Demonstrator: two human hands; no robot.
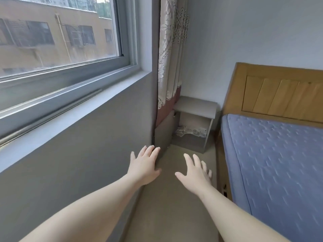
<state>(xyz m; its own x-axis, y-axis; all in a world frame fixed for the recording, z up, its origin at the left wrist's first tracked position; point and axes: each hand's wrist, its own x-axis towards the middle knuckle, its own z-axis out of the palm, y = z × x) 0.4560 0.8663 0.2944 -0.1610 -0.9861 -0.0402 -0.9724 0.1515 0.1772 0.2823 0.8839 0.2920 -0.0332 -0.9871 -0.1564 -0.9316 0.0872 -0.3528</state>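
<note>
From here I see both hands stretched forward, fingers straight and spread, holding nothing. The bedside cabinet (195, 105) stands ahead in the corner, slightly right of my left hand (143, 165). Its door (164, 131) is swung out towards the window wall (87, 145) and stands upright, long axis vertical, under the curtain (167, 67) hem. The left hand is plainly the nearer one: its fingertips sit at the door's lower corner, though I cannot tell whether they touch it. My right hand (195, 173) hovers over the floor (174, 206) between cabinet and bed (271, 154), short of the cabinet front. The open lower compartment holds some crumpled clear wrapping (190, 131) — I cannot make out what it is.
</note>
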